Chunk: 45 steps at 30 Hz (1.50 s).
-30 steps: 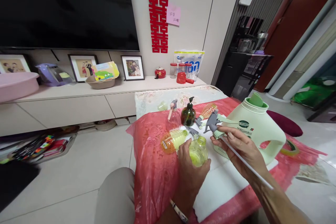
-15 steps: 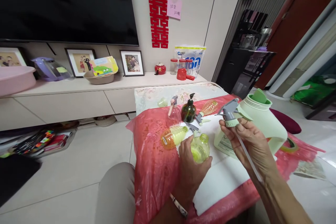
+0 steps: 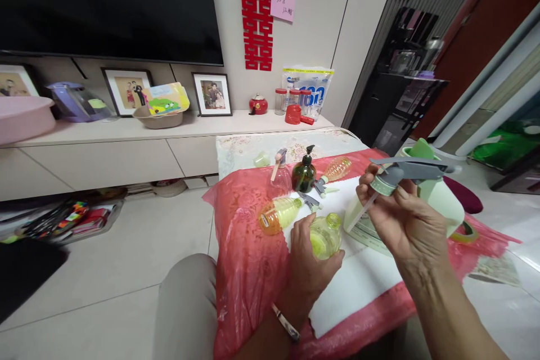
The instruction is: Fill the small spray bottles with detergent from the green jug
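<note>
My left hand [image 3: 310, 264] is wrapped round an open-necked, clear yellow-green bottle [image 3: 327, 236] above the white sheet. In my right hand [image 3: 407, 219] is a grey spray head [image 3: 407, 171] with a pale green collar, held between thumb and fingers. Its thin clear tube [image 3: 363, 211] points down and left, towards the bottle but apart from it. Left of the bottle lies an orange-and-yellow spray bottle [image 3: 280, 214]. A pink spray bottle [image 3: 279, 180] and a dark green pump bottle [image 3: 304, 174] stand behind, beside another lying spray bottle [image 3: 338, 169].
A large pale green jug [image 3: 449, 202] stands behind my right hand. Red plastic film [image 3: 248, 270] covers the table around the white sheet [image 3: 354, 287]. A roll of tape [image 3: 465, 233] lies at the right. The long cabinet [image 3: 105, 152] runs along the wall.
The spray head in my right hand has turned, its nozzle now pointing right and its tube swung from lower right to lower left. My left hand and the bottle have barely moved.
</note>
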Motion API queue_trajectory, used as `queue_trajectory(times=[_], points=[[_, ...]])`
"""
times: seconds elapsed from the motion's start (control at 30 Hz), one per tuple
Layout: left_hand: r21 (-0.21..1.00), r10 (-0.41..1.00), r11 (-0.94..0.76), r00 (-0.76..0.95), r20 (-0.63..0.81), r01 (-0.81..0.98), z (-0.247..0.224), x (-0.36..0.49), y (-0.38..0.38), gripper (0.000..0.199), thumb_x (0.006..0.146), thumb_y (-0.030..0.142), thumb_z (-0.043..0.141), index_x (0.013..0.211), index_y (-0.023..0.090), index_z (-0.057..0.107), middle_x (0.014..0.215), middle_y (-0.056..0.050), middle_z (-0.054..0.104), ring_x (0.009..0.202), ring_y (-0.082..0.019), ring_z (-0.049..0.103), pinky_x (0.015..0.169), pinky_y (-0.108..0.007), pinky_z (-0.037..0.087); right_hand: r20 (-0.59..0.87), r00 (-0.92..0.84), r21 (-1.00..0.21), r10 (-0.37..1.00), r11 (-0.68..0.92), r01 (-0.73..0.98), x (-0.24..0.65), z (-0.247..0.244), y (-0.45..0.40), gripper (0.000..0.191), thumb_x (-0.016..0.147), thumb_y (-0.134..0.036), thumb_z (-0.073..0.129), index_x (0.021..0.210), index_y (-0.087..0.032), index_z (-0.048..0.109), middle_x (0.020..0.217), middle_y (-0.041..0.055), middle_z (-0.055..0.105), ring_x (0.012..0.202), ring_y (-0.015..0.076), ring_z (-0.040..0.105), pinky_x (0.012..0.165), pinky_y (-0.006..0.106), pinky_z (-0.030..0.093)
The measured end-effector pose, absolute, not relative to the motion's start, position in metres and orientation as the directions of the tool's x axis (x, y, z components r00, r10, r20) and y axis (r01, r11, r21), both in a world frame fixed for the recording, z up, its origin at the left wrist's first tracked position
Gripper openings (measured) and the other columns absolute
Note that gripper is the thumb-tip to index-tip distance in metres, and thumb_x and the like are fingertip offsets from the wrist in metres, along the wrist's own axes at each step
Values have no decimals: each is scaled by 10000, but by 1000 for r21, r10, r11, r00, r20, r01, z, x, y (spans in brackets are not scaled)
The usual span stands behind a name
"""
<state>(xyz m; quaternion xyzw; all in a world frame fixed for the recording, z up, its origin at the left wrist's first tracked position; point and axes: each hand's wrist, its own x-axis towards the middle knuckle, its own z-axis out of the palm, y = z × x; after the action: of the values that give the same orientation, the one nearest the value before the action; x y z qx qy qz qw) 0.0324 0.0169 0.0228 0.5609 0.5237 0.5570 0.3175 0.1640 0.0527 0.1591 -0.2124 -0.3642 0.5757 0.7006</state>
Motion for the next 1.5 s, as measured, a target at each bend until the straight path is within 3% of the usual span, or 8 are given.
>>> queue_trajectory(times=[0.23, 0.4, 0.57, 0.7, 1.17, 1.5], points=[[956, 962, -215, -129, 242, 198, 26, 31, 16, 793, 594, 140, 776, 1324, 212, 475, 1258, -106, 592, 1253, -320, 561, 1134, -517, 441, 378, 178, -715, 908, 409, -568, 158, 164, 54, 351, 646, -217, 913, 952, -291, 757, 1199, -16, 558, 1092, 130, 583, 923, 199, 561], [956, 966, -219, -97, 241, 196, 28, 31, 16, 814, 579, 144, 787, 1326, 218, 473, 1254, -99, 599, 1249, -321, 566, 1133, -520, 447, 384, 219, -740, 897, 441, -509, 154, 159, 61, 412, 643, -272, 919, 995, -198, 717, 1302, 0, 516, 1104, 134, 576, 939, 196, 556], [951, 958, -248, -97, 269, 186, 28, 32, 16, 817, 571, 138, 786, 1323, 221, 478, 1261, -94, 601, 1248, -319, 571, 1131, -530, 450, 313, 224, -797, 923, 383, -467, 150, 136, 64, 490, 621, -310, 918, 1043, -208, 690, 1234, 7, 551, 1111, 164, 584, 1082, 354, 520], [949, 954, -253, -114, 277, 190, 29, 32, 17, 809, 575, 126, 787, 1318, 230, 486, 1255, -92, 611, 1229, -314, 585, 1109, -529, 474, 263, 134, -862, 955, 295, -411, 150, 110, 56, 592, 668, -341, 893, 1202, -213, 672, 1124, 66, 586, 1115, 187, 586, 1147, 444, 464], [943, 970, -168, -124, 210, 286, 19, 33, 19, 766, 617, 209, 808, 1316, 229, 497, 1288, -112, 658, 1211, -326, 630, 1055, -517, 511, 124, 42, -936, 991, 131, -328, 152, 40, 48, 774, 677, -466, 883, 1327, -148, 610, 1197, 144, 565, 1056, 199, 610, 975, 351, 563], [909, 970, -183, -79, 228, 375, 14, 36, 20, 741, 673, 218, 768, 1350, 223, 468, 1311, -134, 634, 1265, -339, 604, 1087, -539, 470, 108, 45, -965, 993, 116, -237, 156, 26, 47, 714, 629, -501, 904, 1171, -115, 645, 1209, 139, 564, 1078, 214, 603, 974, 340, 559]])
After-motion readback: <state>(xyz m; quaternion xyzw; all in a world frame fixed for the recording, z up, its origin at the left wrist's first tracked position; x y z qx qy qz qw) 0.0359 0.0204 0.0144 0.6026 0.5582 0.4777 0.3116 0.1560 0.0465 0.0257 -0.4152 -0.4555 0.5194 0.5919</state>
